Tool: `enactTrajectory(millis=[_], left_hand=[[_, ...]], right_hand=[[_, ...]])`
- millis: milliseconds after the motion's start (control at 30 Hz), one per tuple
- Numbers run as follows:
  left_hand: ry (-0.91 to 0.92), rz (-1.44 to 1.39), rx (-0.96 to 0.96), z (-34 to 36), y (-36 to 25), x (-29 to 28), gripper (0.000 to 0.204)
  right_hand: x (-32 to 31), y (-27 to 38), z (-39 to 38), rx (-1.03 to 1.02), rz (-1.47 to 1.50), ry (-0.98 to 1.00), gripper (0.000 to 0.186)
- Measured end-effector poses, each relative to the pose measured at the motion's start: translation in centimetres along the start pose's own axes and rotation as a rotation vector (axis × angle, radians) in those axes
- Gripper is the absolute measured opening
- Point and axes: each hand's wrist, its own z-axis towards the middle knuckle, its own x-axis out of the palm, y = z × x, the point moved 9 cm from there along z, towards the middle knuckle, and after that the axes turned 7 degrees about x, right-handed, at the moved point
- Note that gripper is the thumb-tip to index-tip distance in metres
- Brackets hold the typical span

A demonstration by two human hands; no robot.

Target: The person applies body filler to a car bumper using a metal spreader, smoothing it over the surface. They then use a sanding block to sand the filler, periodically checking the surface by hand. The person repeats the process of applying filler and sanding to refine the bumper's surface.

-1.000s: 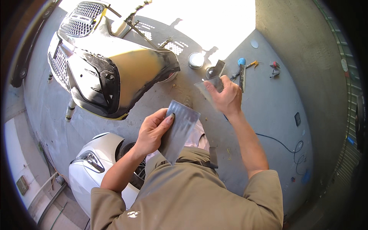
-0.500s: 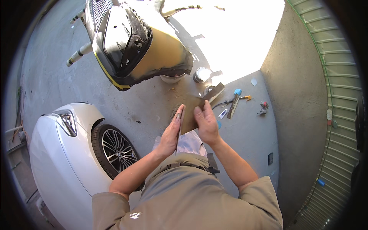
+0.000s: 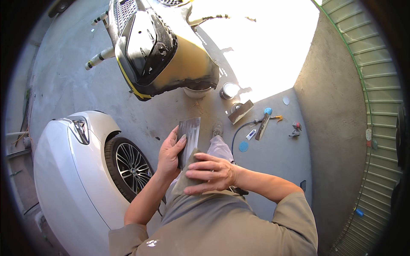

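Item: flat grey rectangular sheet [image 3: 189, 137], held in front of the person's chest above the concrete floor [image 3: 273, 158]. Long axis runs away from the body, far short edge toward the black-and-yellow car bumper [image 3: 164, 51]. Left hand [image 3: 171, 153] clasps its left edge, thumb on the face. Right hand [image 3: 211, 173] lies across its lower end, fingers spread. Round metal tin [image 3: 229, 90] on floor; contents indiscernible.
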Motion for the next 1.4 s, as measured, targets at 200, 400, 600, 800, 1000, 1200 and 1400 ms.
enactTrajectory(millis=[200,400,600,800,1000,1200,1400], left_hand=[[-0.119,0.118,-0.011,3.2,0.6,2.4,0.051],[-0.123,0.331,0.026,11.2,4.7,9.3,0.053],[-0.162,0.318,-0.022,16.1,7.6,14.4,0.050],[-0.084,0.332,-0.001,18.1,8.9,20.7,0.036],[-0.129,0.434,0.076,19.6,6.9,24.5,0.036],[0.027,0.623,0.049,19.8,7.3,26.7,0.038],[-0.107,0.384,0.181,18.3,7.1,23.8,0.036]], right_hand=[[-7.4,-13.1,-6.9,0.560,-0.183,0.106,0.053],[-14.9,-20.7,-13.7,0.937,-0.186,-0.023,0.049],[-20.2,-22.3,-15.5,0.654,0.046,-0.070,0.032],[-20.7,-30.4,-23.3,1.422,0.888,-0.878,0.026],[-19.6,-30.6,-18.7,1.230,0.322,-0.175,0.051],[-21.1,-31.6,-17.9,1.211,0.960,-0.561,0.057],[-20.9,-32.1,-15.8,1.166,0.516,-0.213,0.059]])
